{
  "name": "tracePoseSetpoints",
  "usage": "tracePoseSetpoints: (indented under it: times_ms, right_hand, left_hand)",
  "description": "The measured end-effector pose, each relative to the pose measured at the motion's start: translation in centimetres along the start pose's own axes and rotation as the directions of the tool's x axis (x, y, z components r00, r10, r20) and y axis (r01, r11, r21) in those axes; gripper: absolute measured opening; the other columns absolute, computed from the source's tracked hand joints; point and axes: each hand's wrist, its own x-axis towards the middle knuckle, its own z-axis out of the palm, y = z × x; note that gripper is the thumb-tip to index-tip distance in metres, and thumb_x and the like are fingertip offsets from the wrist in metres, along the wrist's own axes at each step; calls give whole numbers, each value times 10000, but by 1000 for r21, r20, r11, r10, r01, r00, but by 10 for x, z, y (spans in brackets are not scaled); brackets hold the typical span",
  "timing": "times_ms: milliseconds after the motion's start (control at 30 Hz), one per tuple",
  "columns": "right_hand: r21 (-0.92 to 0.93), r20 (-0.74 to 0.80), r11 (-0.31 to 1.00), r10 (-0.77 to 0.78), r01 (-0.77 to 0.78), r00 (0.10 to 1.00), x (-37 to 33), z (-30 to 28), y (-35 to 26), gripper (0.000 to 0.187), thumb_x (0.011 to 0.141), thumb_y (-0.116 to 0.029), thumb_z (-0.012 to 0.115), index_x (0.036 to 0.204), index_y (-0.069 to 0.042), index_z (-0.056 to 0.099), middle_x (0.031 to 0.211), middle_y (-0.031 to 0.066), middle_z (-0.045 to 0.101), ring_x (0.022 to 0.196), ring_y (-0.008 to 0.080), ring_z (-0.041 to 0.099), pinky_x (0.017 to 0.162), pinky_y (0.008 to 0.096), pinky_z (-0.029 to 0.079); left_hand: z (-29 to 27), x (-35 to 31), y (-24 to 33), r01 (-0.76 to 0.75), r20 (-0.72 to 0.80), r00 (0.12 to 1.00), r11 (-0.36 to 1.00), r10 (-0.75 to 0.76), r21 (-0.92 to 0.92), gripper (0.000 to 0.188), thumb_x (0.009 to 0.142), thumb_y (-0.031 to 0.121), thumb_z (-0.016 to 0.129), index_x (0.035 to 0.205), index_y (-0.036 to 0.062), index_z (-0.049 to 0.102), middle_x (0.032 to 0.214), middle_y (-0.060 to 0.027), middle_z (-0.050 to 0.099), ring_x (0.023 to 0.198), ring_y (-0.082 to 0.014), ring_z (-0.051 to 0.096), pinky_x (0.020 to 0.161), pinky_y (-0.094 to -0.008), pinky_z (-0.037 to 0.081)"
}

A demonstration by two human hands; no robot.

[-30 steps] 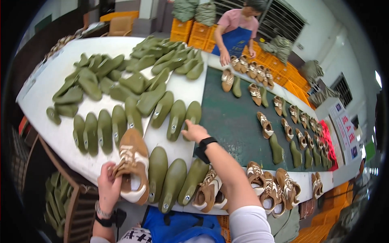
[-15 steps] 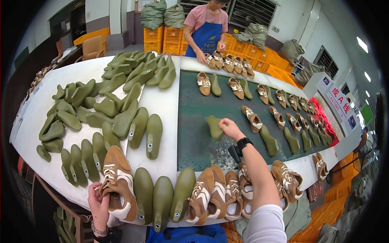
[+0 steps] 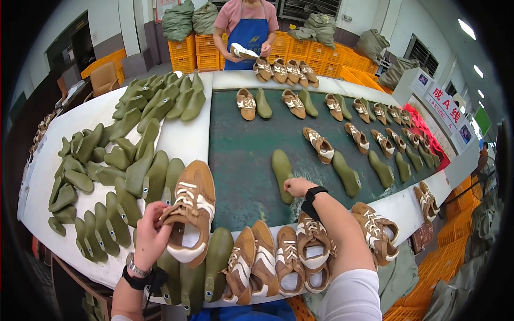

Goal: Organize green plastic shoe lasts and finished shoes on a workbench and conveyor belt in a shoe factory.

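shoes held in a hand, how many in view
2: one brown-and-white shoe in the person's left hand, another shoe in the co-worker's hand across the table.

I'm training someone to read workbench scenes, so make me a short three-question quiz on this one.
1. What is the right hand touching or nearest to? A) an orange crate; B) a green shoe last; C) a cloth sack
2. True or false: the shoe in the left hand points its toe toward the wearer's body.
3. Fill in: the co-worker wears a ____ apron.

Key: 1. B; 2. False, its toe points away; 3. blue
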Motion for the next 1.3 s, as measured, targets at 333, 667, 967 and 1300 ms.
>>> tracePoseSetpoints:
  times_ms: [333, 667, 967, 1300]
  right_hand:
    - [-78, -68, 988, -136, 131, 988, -105, -44, -23, 405, 824, -184, 541, 1222, -129, 497, 876, 197, 642, 831, 373, 610, 732, 469, 481]
    - [53, -377, 988, -117, 147, 919, -281, -63, -53, 324, 798, -79, 610, 1115, -45, 554, 829, 157, 620, 756, 339, 600, 650, 382, 482]
    - [231, -404, 949, -105, 213, 909, -342, -10, -107, 333, 755, 16, 618, 1084, -13, 578, 790, 129, 617, 709, 282, 609, 654, 326, 487]
    - [867, 31, 480, -313, 130, 949, -326, 117, -190, 293, 859, -65, 596, 1145, -5, 570, 820, 36, 636, 705, 79, 571, 651, 215, 469]
  left_hand:
    - [122, 159, -97, -133, 206, 977, 896, 47, 424, 267, 756, 97, 578, 993, 13, 490, 879, -239, 613, 866, -417, 588, 731, -448, 476]
    - [249, 225, -160, 61, 121, 986, 925, -114, 374, 548, 786, 205, 607, 1266, 18, 420, 1205, -234, 509, 1143, -344, 483, 936, -417, 423]
    - [41, 84, -82, -279, 465, 885, 841, 37, 464, 453, 806, 233, 606, 1206, 42, 512, 1074, -200, 610, 985, -351, 585, 866, -389, 467]
    - [-30, -186, -88, -110, 164, 986, 868, 33, 484, 608, 747, 249, 704, 1252, 18, 456, 1333, -262, 365, 1231, -412, 367, 1025, -432, 332]
